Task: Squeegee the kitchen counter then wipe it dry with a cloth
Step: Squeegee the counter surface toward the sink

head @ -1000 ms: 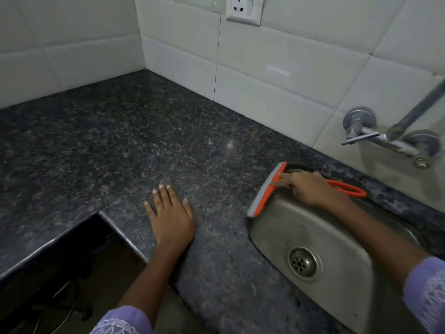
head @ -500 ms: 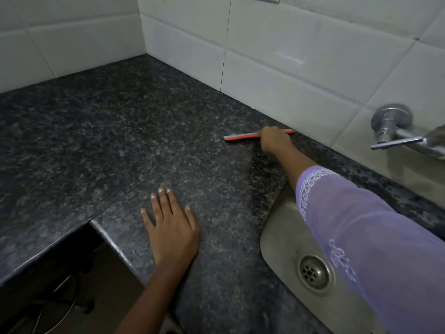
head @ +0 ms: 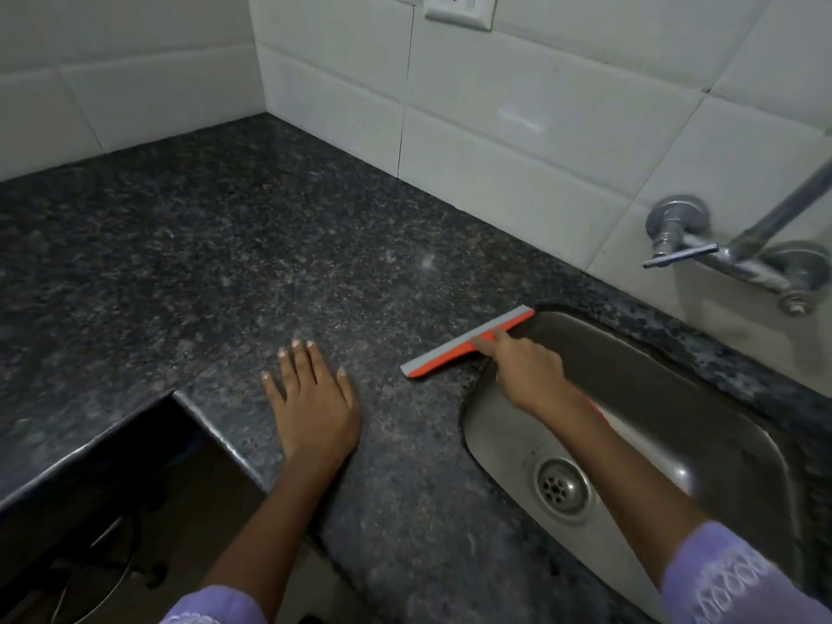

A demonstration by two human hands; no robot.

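Note:
An orange squeegee (head: 454,349) with a grey rubber blade lies with its blade on the dark speckled granite counter (head: 225,245), just left of the sink's rim. My right hand (head: 524,369) grips its handle, index finger stretched along the head, and my arm crosses over the sink. My left hand (head: 313,400) rests flat on the counter near the front edge, fingers spread, holding nothing. No cloth is in view.
A steel sink (head: 508,425) with a round drain (head: 560,486) fills the lower right. A wall tap (head: 720,256) juts out above it. White tiles and a socket (head: 459,9) back the counter. A dark gap (head: 103,497) opens below the front edge at left.
My right hand has drawn the squeegee from beside the back wall down to the sink's left rim. My left hand has stayed put on the counter.

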